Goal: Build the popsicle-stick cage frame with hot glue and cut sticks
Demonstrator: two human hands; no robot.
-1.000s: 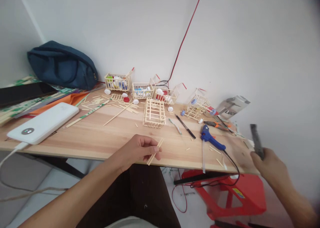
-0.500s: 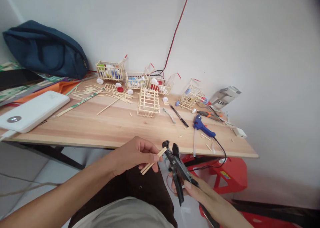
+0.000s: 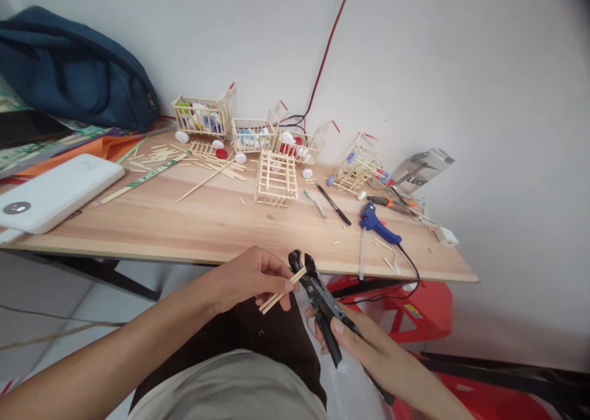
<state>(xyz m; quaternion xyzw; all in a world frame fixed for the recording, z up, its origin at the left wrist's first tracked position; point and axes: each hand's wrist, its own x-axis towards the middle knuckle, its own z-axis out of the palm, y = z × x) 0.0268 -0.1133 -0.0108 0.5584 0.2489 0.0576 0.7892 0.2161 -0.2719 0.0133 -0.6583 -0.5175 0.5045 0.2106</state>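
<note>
Between thumb and fingers, my left hand (image 3: 258, 278) pinches two thin wooden sticks (image 3: 282, 292) side by side, in front of the table edge. Wrapped round the handles of a black hand cutter (image 3: 322, 300) is my right hand (image 3: 357, 340). The cutter's jaws stand apart, and the upper ends of the sticks lie at the gap between them. Whether the blade touches the wood I cannot tell. Beyond my hands, an upside-down or tipped stick basket (image 3: 276, 180) rests on the table (image 3: 207, 229).
Small stick carts (image 3: 201, 115) holding bottle caps line the wall. Loose sticks (image 3: 159, 155) lie at the left, near a white power bank (image 3: 69, 189) and a blue bag (image 3: 83, 69). A blue glue gun (image 3: 380, 224), a pen (image 3: 332, 203) and orange-handled pliers (image 3: 387, 203) lie right. Below is a red stool (image 3: 424, 312).
The cutter has moved left and slightly up, bringing its open jaws to the stick ends. My left hand keeps its pinch on the sticks. The camera view has shifted a little.
</note>
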